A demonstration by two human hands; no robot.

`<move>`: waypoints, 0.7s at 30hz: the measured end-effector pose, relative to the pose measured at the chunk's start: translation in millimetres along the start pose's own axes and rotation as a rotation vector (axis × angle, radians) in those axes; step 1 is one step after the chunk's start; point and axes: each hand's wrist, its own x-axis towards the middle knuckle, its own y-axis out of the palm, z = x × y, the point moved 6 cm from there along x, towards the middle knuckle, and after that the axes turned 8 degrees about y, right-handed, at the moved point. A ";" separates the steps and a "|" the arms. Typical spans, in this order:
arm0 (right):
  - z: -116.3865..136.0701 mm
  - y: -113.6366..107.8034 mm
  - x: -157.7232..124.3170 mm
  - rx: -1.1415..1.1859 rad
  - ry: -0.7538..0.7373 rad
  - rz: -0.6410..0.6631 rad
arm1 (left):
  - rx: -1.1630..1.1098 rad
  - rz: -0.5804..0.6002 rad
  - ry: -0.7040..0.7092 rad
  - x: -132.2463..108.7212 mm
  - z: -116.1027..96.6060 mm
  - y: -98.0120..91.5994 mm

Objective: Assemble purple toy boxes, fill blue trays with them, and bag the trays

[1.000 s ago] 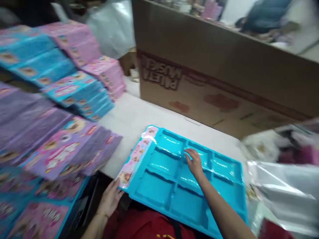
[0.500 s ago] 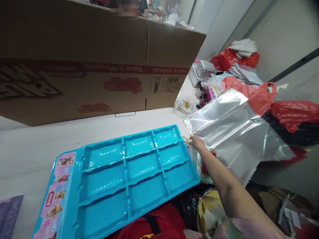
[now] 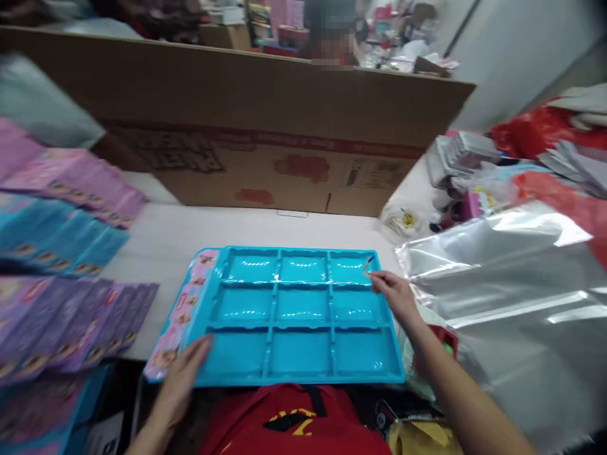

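Observation:
A shallow turquoise plastic tray [image 3: 301, 331] with rows of moulded compartments lies in front of me, a pink printed strip with animal pictures along its left end. My left hand [image 3: 187, 363] is blurred by motion over the tray's lower left corner. Its fingers look stretched out with nothing in them. Whether it touches the tray, I cannot tell. At the tray's right side, my right hand [image 3: 391, 292] pinches a thin yellowish rubber band [image 3: 367, 266]. The band sticks up over the top right compartment and has a dark spot near its end.
A large cardboard box [image 3: 265, 114] stands behind the tray. On the left are rows of purple packets [image 3: 90, 316], blue packets [image 3: 52, 234] and pink packets [image 3: 76, 174]. Clear plastic sheeting [image 3: 502, 272] spreads at right, near a bag with yellow bits [image 3: 406, 219]. A person is beyond the box.
My view has swung left, bringing the packets and my left hand into sight. My right hand has moved from beside the tray to over its right edge, with the rubber band raised.

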 end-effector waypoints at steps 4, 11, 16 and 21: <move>73.1 124.7 -82.8 0.370 -0.098 0.460 | -0.525 0.734 -0.193 -66.4 -42.1 124.9; 104.5 207.2 -152.9 0.275 -0.140 0.777 | -0.909 0.290 0.057 -53.0 -66.7 87.5; 117.8 234.7 -158.1 0.395 0.033 0.867 | -0.909 0.225 0.061 -40.1 -50.6 51.0; 142.4 281.0 -168.9 0.522 0.147 0.858 | -0.931 0.212 0.020 -12.1 -41.7 11.9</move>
